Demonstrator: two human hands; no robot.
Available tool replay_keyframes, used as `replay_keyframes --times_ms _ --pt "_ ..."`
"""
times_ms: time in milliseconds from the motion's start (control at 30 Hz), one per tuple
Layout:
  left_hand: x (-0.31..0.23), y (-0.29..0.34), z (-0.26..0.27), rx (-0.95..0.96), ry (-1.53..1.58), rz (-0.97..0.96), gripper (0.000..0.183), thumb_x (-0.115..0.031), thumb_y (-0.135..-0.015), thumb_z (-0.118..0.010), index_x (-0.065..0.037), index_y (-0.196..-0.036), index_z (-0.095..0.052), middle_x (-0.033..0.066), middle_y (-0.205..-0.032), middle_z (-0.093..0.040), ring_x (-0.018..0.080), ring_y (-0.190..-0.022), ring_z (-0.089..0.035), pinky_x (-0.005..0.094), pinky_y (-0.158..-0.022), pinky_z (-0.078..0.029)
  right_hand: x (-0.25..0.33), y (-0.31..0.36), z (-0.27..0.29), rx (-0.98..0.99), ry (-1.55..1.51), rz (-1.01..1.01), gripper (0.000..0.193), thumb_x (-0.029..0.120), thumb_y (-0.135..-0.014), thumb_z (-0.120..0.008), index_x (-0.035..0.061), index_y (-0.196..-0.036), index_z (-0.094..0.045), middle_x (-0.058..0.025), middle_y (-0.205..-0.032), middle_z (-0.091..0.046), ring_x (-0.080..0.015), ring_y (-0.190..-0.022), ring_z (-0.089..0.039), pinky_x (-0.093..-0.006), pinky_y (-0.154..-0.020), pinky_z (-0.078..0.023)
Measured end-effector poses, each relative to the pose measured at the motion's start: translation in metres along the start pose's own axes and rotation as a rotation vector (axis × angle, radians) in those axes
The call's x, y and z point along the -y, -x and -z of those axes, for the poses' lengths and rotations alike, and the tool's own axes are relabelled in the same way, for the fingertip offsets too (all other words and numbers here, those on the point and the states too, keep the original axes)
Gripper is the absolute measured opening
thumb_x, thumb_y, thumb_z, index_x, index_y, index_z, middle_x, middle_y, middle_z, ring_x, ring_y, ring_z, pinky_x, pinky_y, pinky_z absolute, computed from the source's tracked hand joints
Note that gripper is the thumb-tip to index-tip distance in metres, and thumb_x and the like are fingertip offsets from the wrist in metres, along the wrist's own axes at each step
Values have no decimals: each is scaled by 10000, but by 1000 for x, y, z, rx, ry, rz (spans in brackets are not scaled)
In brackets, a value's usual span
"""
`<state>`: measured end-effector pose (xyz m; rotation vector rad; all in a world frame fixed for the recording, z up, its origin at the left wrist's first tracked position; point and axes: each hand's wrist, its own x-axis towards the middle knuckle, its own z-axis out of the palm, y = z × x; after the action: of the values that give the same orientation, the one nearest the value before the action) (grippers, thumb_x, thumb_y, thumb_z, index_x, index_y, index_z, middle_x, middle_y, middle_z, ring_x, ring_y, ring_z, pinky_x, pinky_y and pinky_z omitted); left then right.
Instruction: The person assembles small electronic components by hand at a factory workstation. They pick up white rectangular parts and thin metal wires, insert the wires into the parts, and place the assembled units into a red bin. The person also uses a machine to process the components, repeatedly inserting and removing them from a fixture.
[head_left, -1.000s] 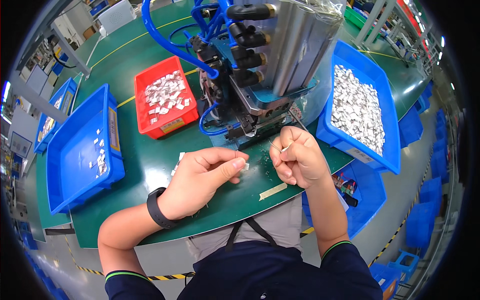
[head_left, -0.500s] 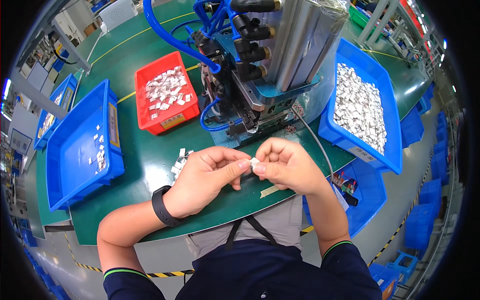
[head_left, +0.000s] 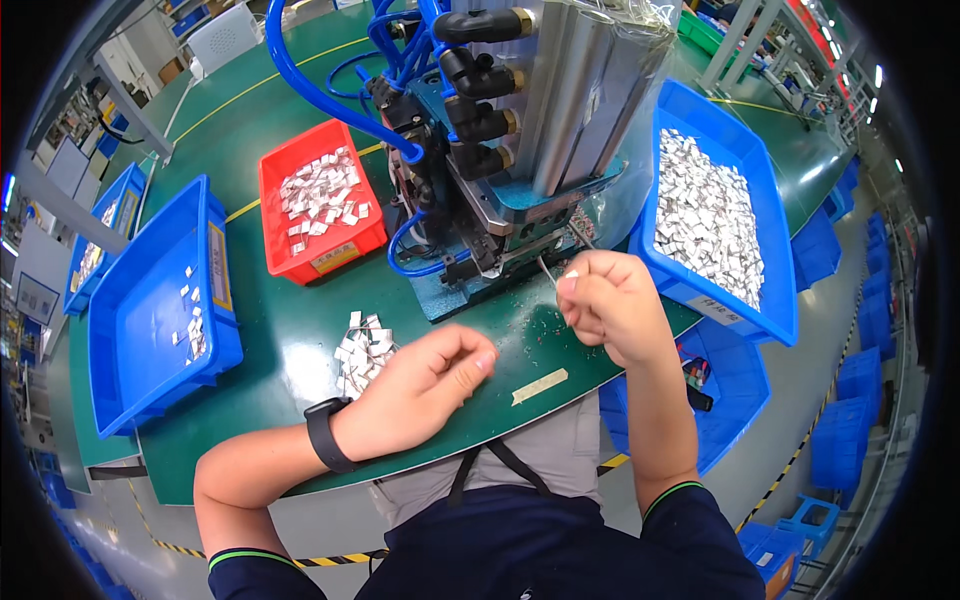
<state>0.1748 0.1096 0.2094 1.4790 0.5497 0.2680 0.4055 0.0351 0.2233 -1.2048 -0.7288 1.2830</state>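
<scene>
My right hand [head_left: 615,305] is raised at the front of the bench machine [head_left: 500,215], its thumb and forefinger pinched together. What lies between those fingertips is too small or hidden to make out. A thin grey rod or cable end [head_left: 546,268] shows just left of them. Lower on the green table, my left hand [head_left: 425,385] is loosely bent, with nothing visible in it and a black wristband [head_left: 328,435] on the wrist. Beside it lies a small pile of white square parts with thin wires [head_left: 362,350], partly covered by the hand.
A red bin [head_left: 325,255] of white parts stands left of the machine, with a blue tray [head_left: 130,330] holding a few farther left. At right is a blue bin [head_left: 785,290] heaped with white parts. Blue air hoses [head_left: 330,105] arch over the machine. Tape [head_left: 540,387] marks the table's front.
My hands have parted. The right has moved up toward the machine; the left has drawn back slightly down. The white part held between both hands is no longer visible there.
</scene>
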Motion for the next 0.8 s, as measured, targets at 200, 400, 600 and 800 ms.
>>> replay_keyframes --times_ms 200,400,600,800 --pt "-3 -2 2 70 -323 -74 181 -170 -961 -571 -1 -1014 -607 59 -928 -552 109 -809 -528 252 -712 -450 -2 -16 2 -11 -79 -9 198 116 -846 -640 13 -695 -565 -43 -615 -542 -17 -394 -344 -194 -345 -199" --pt "-4 -2 2 76 -373 -82 170 -161 -949 -585 -2 -1004 -607 63 -906 -545 117 -781 -540 255 -706 -458 -5 -27 2 -74 -79 -30 180 121 -826 -643 0 -721 -560 -48 -607 -533 -23 -380 -337 -200 -337 -192" --pt "-2 -2 3 80 -368 -92 163 -152 -943 -591 0 -998 -604 56 -900 -543 100 -754 -535 246 -684 -460 -5 -26 2 -83 -95 -36 175 118 -830 -639 -1 -726 -561 -47 -605 -531 -22 -378 -332 -204 -336 -190" --pt "-1 -3 3 86 -374 -112 160 -148 -940 -596 0 -1000 -602 51 -897 -540 92 -741 -530 240 -673 -459 -7 -27 3 -72 -106 -25 166 108 -835 -629 2 -726 -563 -44 -604 -526 -21 -378 -328 -204 -339 -189"
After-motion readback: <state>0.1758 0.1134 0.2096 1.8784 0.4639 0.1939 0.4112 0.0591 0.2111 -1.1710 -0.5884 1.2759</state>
